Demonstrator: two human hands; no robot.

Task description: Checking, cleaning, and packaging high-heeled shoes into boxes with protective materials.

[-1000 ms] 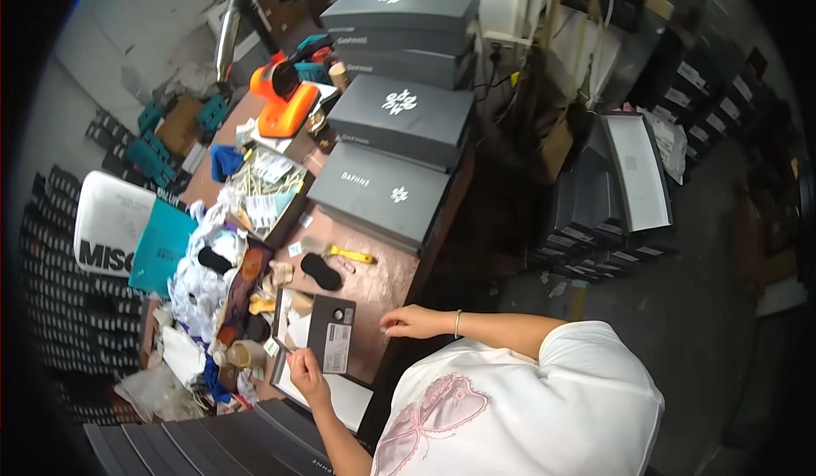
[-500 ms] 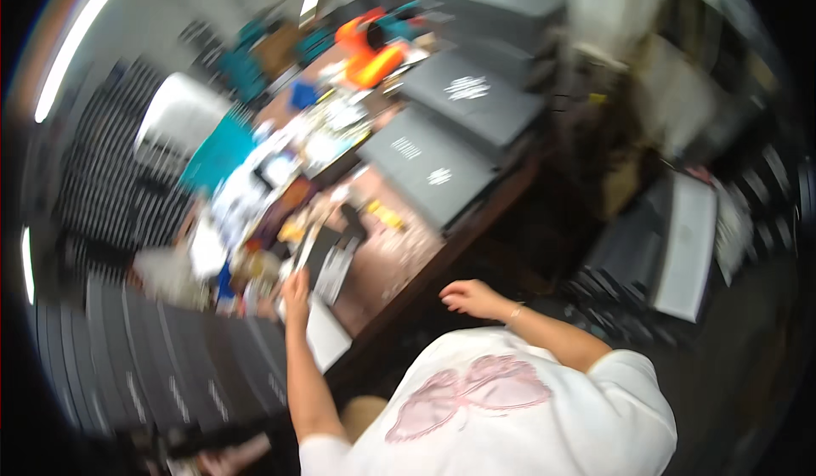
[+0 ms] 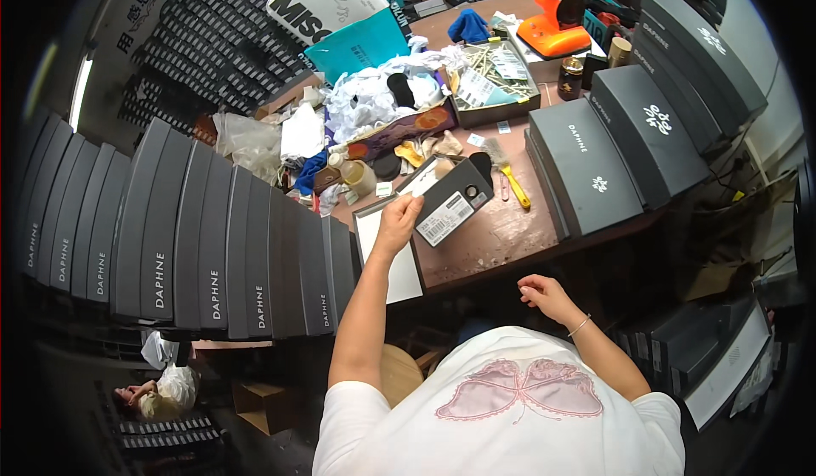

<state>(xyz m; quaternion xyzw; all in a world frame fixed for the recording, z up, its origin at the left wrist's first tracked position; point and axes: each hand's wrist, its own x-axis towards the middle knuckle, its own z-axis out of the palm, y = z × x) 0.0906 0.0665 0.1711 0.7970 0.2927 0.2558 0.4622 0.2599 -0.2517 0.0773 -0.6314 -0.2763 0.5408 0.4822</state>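
My left hand (image 3: 399,223) is closed on the left edge of a dark grey shoebox (image 3: 459,197), whose end panel has a white label and a round hole. Under that hand a flat white panel with a grey edge (image 3: 391,263) lies at the table's front edge; whether it is part of the same box I cannot tell. My right hand (image 3: 548,297) hangs in front of the table edge with loosely bent fingers and nothing visible in them. Just beyond the shoebox are a yellow-handled brush (image 3: 515,185) and a squat bottle (image 3: 357,175).
Dark grey shoeboxes stand in a row at the left (image 3: 195,238) and in stacks at the right (image 3: 586,166). Crumpled white paper (image 3: 365,93), a tray of small packets (image 3: 501,76) and an orange device (image 3: 552,21) cover the table's far part. More boxes lie low at the right (image 3: 705,331).
My view has swung left, so the table sits farther right and more level, and the blur is gone. The left hand keeps its grip on the shoebox. My right hand's fingers are more bent.
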